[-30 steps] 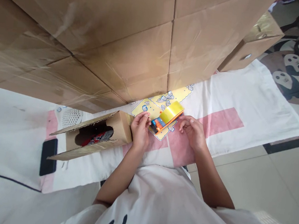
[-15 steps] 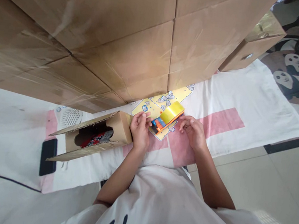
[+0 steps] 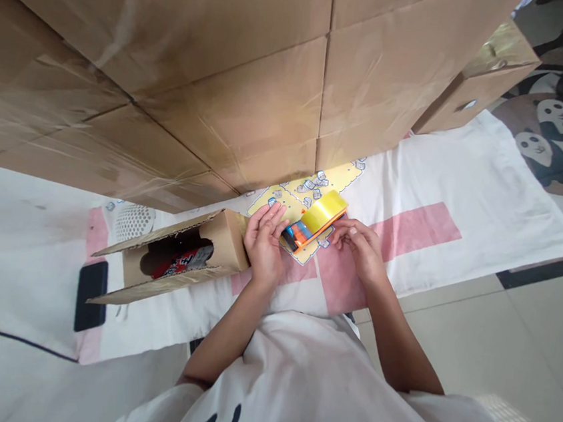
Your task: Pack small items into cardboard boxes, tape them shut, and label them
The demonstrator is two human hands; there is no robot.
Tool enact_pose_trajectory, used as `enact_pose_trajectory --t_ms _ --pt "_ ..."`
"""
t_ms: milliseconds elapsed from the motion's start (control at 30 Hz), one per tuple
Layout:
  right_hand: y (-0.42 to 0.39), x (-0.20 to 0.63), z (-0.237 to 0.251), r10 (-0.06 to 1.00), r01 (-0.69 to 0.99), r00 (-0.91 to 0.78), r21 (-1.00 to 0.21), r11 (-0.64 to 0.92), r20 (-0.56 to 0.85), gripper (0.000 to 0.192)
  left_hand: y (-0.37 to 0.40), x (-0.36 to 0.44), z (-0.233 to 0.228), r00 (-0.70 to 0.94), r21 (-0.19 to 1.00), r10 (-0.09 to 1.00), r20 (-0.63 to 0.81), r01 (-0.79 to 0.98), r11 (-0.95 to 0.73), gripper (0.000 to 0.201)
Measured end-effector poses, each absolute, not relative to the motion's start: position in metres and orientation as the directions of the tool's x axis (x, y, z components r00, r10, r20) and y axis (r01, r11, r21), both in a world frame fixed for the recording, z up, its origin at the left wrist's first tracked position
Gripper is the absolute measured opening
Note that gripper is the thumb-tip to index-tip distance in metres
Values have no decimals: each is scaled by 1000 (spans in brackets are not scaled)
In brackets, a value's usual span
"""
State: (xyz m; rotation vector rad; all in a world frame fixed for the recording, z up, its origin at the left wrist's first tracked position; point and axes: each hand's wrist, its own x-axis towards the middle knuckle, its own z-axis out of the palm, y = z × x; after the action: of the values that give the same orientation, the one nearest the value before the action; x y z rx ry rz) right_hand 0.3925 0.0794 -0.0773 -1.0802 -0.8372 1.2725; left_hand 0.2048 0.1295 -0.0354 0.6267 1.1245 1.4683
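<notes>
We are looking down at 2 hands: the left hand is lying flat and released against the box, while the right hand is pinching the tape dispenser. With the left palm only resting, the box could be sliding away, and the tape could be sticking crooked.

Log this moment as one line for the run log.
left hand: open, at small box end | right hand: beside tape dispenser, grip unclear | dispenser on cloth | phone left
</notes>
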Motion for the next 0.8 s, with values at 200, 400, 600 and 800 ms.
enact_pose_trajectory --t_ms 200,400,600,800 --pt "80 393 -78 987 -296 135 -954 -47 -91 27 131 206 -37 -246 882 933 -262 -453 128 40" --pt "80 393 -79 987 -299 136 -953 -44 -88 27 132 206 -34 -247 847 915 -319 -508 158 38" --pt "80 393 -81 989 -312 128 -950 -31 -75 27 132 205 -33 -232 833 903 -361 -516 200 33" --pt "80 393 -77 988 -304 130 -952 -39 -82 27 133 206 -31 -199 807 902 -384 -546 223 29"
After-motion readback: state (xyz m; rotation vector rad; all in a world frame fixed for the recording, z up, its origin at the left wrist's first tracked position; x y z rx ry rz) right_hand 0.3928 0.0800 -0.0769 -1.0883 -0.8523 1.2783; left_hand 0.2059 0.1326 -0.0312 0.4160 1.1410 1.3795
